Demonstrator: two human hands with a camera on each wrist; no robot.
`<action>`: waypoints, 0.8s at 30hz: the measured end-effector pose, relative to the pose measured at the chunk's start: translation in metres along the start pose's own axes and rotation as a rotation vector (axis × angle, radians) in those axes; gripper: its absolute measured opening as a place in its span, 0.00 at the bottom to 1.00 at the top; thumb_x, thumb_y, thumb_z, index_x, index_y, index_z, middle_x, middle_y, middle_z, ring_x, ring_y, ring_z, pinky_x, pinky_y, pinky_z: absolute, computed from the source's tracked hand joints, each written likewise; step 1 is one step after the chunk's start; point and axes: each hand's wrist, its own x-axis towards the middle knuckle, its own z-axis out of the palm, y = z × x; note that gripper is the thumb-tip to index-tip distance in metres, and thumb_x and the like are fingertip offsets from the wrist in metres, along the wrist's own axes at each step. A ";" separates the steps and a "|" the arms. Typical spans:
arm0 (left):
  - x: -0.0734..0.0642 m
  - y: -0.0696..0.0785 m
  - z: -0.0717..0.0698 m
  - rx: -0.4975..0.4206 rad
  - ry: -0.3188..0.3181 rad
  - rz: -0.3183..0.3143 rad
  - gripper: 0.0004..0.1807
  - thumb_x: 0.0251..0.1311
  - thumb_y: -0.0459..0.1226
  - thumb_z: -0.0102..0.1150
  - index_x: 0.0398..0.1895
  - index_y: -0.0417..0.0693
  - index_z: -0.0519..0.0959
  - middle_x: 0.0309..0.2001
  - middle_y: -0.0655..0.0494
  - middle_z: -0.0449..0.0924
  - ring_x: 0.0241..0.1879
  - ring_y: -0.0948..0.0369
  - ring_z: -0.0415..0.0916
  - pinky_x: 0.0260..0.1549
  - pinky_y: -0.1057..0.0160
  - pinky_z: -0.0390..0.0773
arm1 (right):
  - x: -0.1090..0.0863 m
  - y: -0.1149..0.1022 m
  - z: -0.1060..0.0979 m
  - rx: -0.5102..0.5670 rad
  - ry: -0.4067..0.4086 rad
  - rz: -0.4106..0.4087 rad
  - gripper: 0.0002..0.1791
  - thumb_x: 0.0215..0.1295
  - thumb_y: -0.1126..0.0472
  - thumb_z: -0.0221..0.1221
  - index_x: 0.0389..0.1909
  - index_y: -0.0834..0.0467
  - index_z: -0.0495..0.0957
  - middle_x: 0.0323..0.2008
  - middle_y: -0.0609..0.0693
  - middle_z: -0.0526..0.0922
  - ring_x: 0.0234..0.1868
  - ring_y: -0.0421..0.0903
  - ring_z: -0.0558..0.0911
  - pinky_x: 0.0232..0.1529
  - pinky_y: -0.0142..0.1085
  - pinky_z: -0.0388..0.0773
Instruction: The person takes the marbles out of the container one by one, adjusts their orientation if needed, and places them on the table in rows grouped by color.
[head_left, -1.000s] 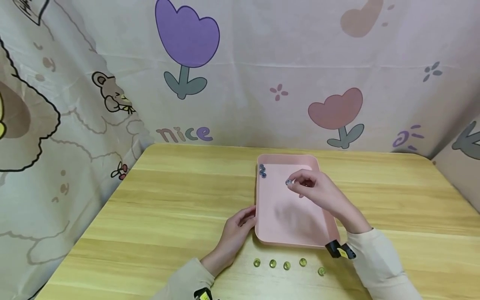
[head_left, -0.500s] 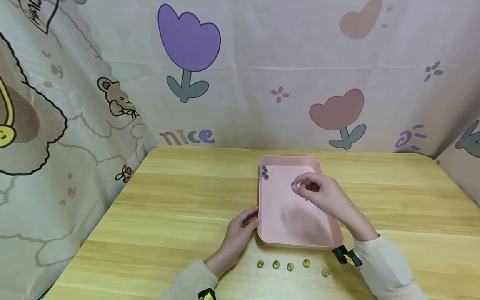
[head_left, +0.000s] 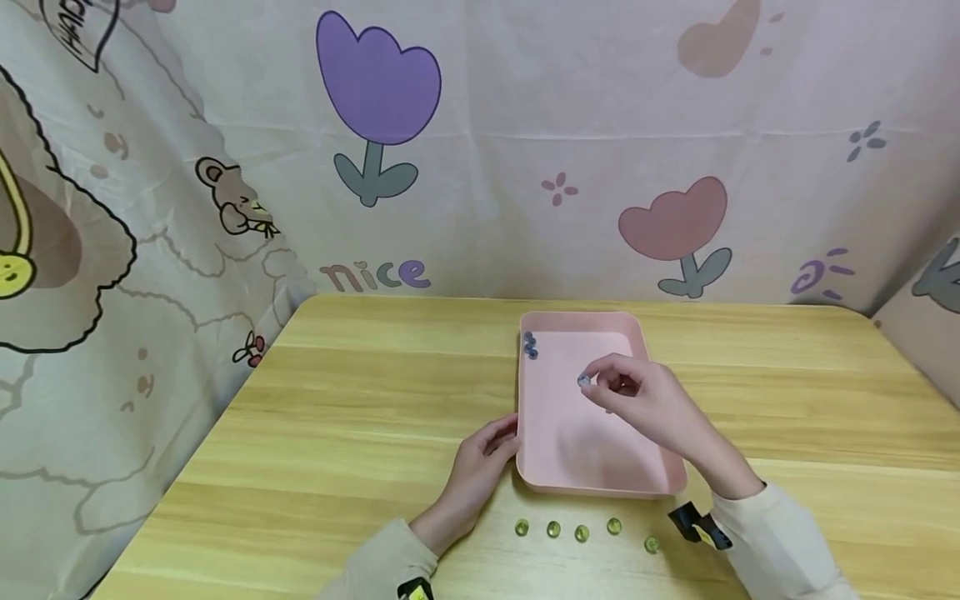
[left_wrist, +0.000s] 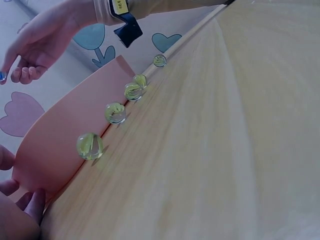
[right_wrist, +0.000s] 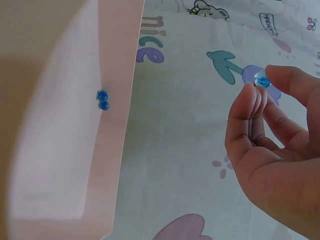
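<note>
Between thumb and fingertip, my right hand [head_left: 641, 400] pinches a clear marble with a blue swirl [right_wrist: 262, 79], held above the pink tray [head_left: 570, 467]. My left hand [head_left: 476, 467] rests against the tray's left wall, its fingers touching the side near the front corner. Inside the tray, several blue marbles [head_left: 531, 346] are clustered in the far left corner; two of these blue marbles [right_wrist: 103, 99] show in the right wrist view. On the table in front of the tray lies a loose row of several yellow-green marbles [head_left: 582, 533], seen large beside the tray wall in the left wrist view.
The wooden table [head_left: 360, 383] reaches back to a printed cloth [head_left: 487, 208] with flowers and the word "nice". More of this cloth hangs along the left side. A black strap [head_left: 701, 527] sits at my right wrist.
Over the last half second my right hand has dipped slightly toward me with the blue marble still pinched. The left hand stays at the tray. The head view has shifted a little since the first frame.
</note>
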 end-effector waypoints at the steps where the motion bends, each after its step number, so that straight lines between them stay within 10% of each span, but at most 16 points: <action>1: 0.000 0.000 0.000 0.002 0.001 0.000 0.22 0.66 0.34 0.55 0.62 0.35 0.72 0.56 0.43 0.76 0.56 0.53 0.73 0.55 0.63 0.74 | -0.001 -0.001 0.000 0.005 -0.006 -0.001 0.06 0.63 0.61 0.64 0.38 0.58 0.81 0.24 0.45 0.78 0.25 0.44 0.78 0.29 0.32 0.76; 24: 0.001 -0.002 0.000 0.008 -0.001 0.012 0.22 0.66 0.32 0.54 0.62 0.34 0.71 0.57 0.42 0.75 0.57 0.52 0.72 0.55 0.64 0.74 | -0.029 0.009 0.008 0.052 -0.050 -0.012 0.04 0.63 0.64 0.63 0.37 0.58 0.81 0.26 0.46 0.81 0.25 0.40 0.80 0.31 0.32 0.81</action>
